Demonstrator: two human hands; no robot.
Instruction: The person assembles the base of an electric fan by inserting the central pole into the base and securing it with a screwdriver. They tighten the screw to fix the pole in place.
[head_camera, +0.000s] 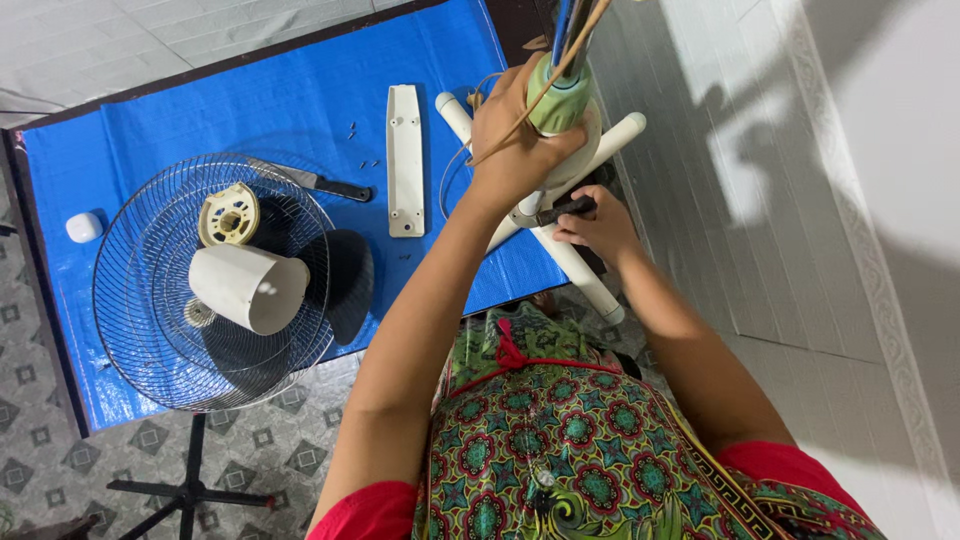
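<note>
Wire fan guard laid on blue tarp, white motor cover and cream round plate held inside it, green fan motor upright on white cross base, motor gripped by left hand, black screwdriver handle clenched in right hand

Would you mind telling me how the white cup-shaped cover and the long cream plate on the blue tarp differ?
The cover is rounded and hollow, lying on its side with its open end showing; the plate is flat, long and narrow. The cover rests inside the wire fan grille, while the plate lies straight on the tarp. The cover looks whiter, the plate creamier. Both look like plastic, and neither hand touches them.
</note>
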